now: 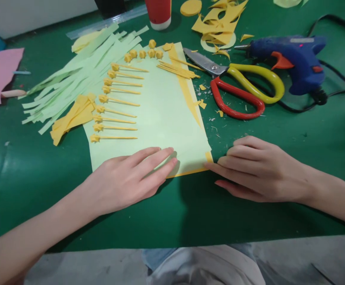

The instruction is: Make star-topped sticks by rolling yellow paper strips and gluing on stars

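Observation:
My left hand [133, 176] lies with its fingers stretched out over the front edge of a light green paper sheet [166, 114], with yellow paper showing along the sheet's edges. At the sheet's front right corner, my right hand [255, 170] touches the yellow paper edge [209, 157] with its index fingertip. Its other fingers are loosely bent, the thumb is apart, and nothing shows between them. Several yellow sticks with small folded paper heads [115, 119] lie in a column on the sheet's left side. Loose folded yellow pieces [142, 54] and plain yellow sticks [180, 70] are at its far end.
Scissors [237, 89] with red and yellow handles lie right of the sheet, beside a blue glue gun [294, 59] with a black cord. Green paper strips [83, 75] and yellow strips [73, 116] lie left. A red cup [159, 14] and yellow paper scraps [222, 21] are behind.

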The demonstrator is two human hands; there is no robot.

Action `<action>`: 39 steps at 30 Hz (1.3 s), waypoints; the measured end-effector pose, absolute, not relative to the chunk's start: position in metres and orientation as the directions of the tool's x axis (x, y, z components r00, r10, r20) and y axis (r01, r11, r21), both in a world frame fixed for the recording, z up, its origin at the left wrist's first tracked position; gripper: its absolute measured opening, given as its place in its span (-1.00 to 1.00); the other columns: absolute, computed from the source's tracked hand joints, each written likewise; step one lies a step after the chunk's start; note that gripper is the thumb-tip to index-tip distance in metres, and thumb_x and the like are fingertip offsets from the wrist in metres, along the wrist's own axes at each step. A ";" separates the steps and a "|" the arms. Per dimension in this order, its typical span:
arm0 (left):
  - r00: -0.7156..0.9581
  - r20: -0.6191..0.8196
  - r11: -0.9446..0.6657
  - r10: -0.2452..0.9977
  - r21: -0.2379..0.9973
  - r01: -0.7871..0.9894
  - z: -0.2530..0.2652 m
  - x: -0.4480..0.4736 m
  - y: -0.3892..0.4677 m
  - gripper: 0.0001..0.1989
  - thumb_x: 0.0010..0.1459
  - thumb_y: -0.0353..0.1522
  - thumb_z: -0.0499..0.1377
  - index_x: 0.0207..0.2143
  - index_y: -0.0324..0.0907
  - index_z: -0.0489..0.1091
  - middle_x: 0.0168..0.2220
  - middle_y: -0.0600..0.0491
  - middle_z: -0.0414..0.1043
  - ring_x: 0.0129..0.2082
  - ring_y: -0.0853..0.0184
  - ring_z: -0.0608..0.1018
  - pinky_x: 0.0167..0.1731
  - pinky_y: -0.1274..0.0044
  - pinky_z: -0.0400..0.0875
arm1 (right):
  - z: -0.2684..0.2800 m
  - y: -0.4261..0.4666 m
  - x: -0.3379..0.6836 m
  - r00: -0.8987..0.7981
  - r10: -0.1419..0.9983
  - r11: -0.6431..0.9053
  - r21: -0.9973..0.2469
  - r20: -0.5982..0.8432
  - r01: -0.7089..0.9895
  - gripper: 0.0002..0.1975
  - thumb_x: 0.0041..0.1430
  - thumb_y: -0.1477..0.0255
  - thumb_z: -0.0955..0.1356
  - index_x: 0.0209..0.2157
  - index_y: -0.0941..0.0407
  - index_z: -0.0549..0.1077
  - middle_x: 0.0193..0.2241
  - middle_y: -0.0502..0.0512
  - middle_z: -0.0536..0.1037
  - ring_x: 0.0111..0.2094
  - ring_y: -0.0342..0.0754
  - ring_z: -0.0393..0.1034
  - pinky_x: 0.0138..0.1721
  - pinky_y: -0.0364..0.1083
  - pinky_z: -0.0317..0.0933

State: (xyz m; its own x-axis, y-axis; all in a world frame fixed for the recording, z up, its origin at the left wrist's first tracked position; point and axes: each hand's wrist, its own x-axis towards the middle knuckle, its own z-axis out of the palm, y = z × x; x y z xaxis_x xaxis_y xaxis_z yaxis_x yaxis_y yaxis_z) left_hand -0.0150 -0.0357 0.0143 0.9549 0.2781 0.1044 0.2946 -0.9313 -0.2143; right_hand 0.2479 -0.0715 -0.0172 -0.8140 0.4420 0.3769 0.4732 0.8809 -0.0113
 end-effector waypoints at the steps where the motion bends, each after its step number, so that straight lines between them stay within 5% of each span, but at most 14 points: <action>1: 0.949 0.126 -0.926 0.290 -0.214 0.311 0.014 -0.013 -0.036 -0.75 0.20 -0.38 -0.01 -0.08 -0.25 0.28 -0.10 -0.04 0.47 -0.20 0.31 0.54 -0.54 0.59 0.39 | -0.017 -0.071 0.248 -0.814 0.437 0.881 -0.001 0.383 0.473 -0.82 0.20 0.47 0.21 -0.33 0.21 0.42 -0.55 0.07 0.40 -0.46 -0.09 0.16 -0.39 -0.06 0.13; 21: 0.925 0.205 -0.888 0.319 -0.276 0.368 0.010 -0.009 -0.040 -0.81 0.15 -0.31 0.09 -0.23 -0.19 0.40 -0.17 0.13 0.51 -0.32 0.42 0.56 -0.59 0.62 0.29 | -0.018 -0.078 0.247 -0.808 0.444 0.856 0.082 0.387 0.510 -0.77 0.22 0.49 0.18 -0.44 0.16 0.41 -0.55 0.02 0.38 -0.47 -0.14 0.13 -0.37 -0.08 0.11; 34: 0.922 0.209 -0.893 0.326 -0.252 0.372 0.007 -0.005 -0.041 -0.69 0.14 -0.24 0.10 -0.17 -0.29 0.38 -0.24 0.05 0.54 -0.27 0.33 0.55 -0.45 0.55 0.38 | -0.016 -0.075 0.244 -0.819 0.429 0.861 0.100 0.381 0.498 -0.78 0.22 0.41 0.20 -0.28 0.26 0.38 -0.49 0.05 0.40 -0.45 -0.11 0.13 -0.44 -0.05 0.04; 39: 0.913 0.254 -0.885 0.319 -0.265 0.383 0.005 -0.006 -0.044 -0.73 0.13 -0.35 0.12 -0.13 -0.32 0.36 -0.25 0.03 0.54 -0.29 0.32 0.56 -0.41 0.55 0.39 | -0.016 -0.076 0.240 -0.797 0.481 0.847 0.042 0.365 0.530 -0.74 0.22 0.36 0.18 -0.21 0.26 0.34 -0.52 0.06 0.35 -0.46 -0.09 0.14 -0.45 -0.06 0.05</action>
State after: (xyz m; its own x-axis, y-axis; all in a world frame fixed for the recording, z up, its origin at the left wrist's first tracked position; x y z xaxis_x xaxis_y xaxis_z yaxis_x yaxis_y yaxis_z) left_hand -0.0056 -0.0443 0.0049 0.9131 0.3190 0.2540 0.3829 -0.8851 -0.2647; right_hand 0.2404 -0.0755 -0.0156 -0.7971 0.4812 0.3647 0.5304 0.8467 0.0420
